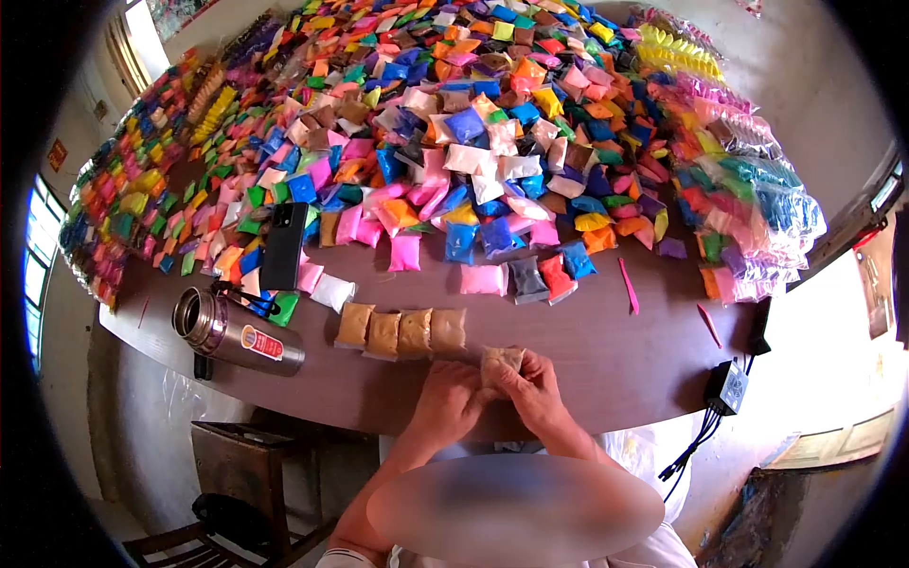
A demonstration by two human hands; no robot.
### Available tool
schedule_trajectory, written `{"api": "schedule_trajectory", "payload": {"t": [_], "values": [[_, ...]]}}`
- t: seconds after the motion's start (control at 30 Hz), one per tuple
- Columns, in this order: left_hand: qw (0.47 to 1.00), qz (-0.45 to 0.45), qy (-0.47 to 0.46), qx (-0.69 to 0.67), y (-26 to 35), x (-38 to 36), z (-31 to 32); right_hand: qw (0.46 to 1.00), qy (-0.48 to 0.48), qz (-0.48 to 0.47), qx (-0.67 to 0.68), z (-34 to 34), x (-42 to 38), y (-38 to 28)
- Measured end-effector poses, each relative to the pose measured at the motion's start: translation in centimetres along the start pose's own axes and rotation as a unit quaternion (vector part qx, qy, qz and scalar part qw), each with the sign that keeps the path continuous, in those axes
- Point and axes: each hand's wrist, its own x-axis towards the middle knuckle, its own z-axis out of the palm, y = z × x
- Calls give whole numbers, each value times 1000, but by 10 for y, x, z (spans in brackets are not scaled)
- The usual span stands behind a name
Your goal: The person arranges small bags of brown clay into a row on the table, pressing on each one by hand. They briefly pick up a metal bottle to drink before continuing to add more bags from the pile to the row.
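- Left of the frame: an open, silver metal flask with an orange-and-white label [262,344] lies on its side on the brown table [369,402].
- Upper left of centre: a flat black phone [284,248] leans among a great heap of small, multicoloured plastic packets [464,123].
- Centre: four tan, clear-wrapped packets [415,333] sit side by side in a row.
- Lower centre: the left hand [449,396], fingers curled, meets the near left edge of a light tan plastic packet [503,360]; whether it pinches cannot be told.
- Just right: the right hand [536,393] pinches that packet between thumb and fingers, above the table's near edge. Handling its edges appears under way; keeping it steady calls for a light, two-handed hold.
- Right: a slim pink plastic tool [629,287] lies flat.
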Motion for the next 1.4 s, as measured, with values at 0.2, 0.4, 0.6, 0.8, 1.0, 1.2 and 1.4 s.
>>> {"api": "schedule_trajectory", "payload": {"t": [0.2,0.4,0.6,0.8,1.0,1.2,1.4], "values": [[1000,-17,20,-10,1,1,-1,1000,-7,-18,-23,4,-1,-5],[1000,-2,19,7,1,1,0,999,-12,-23,-47,-4,-1,-2],[998,-18,51,-38,-6,-3,8,993,49,-36,-99,-9,19,-21],[999,-17,22,-32,-2,-1,0,897,52,-50,-436,0,50,-30],[999,-24,16,-26,-3,-1,1,826,109,-140,-535,6,51,-27],[999,-31,19,-33,-3,-4,2,793,86,-182,-575,3,46,-40],[999,-19,39,-22,1,0,-4,785,21,-242,-570,10,64,-21]]}}
